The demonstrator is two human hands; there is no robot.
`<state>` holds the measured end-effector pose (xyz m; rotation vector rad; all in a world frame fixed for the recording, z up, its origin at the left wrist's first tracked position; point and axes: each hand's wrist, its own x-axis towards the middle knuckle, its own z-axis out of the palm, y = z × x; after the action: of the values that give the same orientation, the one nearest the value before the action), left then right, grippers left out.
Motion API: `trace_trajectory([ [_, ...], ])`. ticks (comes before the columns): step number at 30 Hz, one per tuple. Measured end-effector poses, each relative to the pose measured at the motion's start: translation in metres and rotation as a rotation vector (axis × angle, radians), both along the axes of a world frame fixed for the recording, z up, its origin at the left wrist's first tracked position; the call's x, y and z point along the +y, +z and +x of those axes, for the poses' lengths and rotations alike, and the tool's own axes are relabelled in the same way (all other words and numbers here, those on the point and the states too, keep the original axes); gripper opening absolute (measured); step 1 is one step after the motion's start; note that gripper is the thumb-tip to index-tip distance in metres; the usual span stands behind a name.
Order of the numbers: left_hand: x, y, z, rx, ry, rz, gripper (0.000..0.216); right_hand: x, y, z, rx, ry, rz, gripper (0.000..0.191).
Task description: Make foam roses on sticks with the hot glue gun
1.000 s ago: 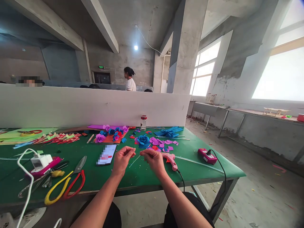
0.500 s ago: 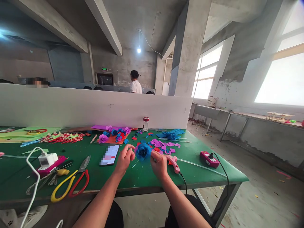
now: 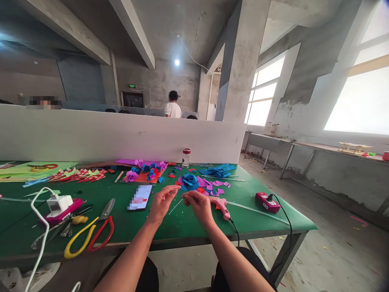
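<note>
- Where the blue flower faced me half a second ago, it now tips away at twelve o'clock beyond the fingertips, which I judge brings its underside nearer them.
- Left hand: thumb and forefinger pinched together; I cannot tell what, if anything, is between.
- Right hand: fingertips bunched just below the flower; any grip on it is hidden from me.
- Green table: scissors at eight, phone at nine, loose petals at two, glue gun at three.
- Beyond: person in white at twelve behind the white partition, bright windows at one.
</note>
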<state>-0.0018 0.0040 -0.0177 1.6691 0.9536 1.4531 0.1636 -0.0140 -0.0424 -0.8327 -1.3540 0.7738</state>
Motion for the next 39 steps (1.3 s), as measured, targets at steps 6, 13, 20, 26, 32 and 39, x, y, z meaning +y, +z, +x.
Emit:
trace_trajectory([
  [6,-0.004,0.0,0.007,-0.121,-0.072,-0.13,0.038,0.0,-0.004,-0.005,-0.024,-0.004,-0.091,0.024],
  [13,0.001,-0.006,0.01,-0.251,-0.124,-0.222,0.036,-0.005,-0.006,-0.013,-0.096,0.01,-0.134,0.02],
  [20,-0.001,-0.004,0.013,-0.272,-0.077,-0.205,0.034,-0.004,-0.007,-0.013,-0.083,-0.041,-0.163,0.019],
  [26,0.0,-0.006,0.014,-0.293,-0.038,-0.201,0.037,-0.005,-0.007,-0.016,-0.091,-0.051,-0.173,0.019],
  [32,0.001,-0.007,0.014,-0.303,-0.036,-0.202,0.031,-0.003,-0.011,-0.017,-0.076,0.001,-0.183,0.022],
  [39,0.005,-0.01,0.006,-0.461,-0.176,-0.425,0.033,0.003,-0.008,-0.007,-0.046,0.101,-0.195,0.039],
])
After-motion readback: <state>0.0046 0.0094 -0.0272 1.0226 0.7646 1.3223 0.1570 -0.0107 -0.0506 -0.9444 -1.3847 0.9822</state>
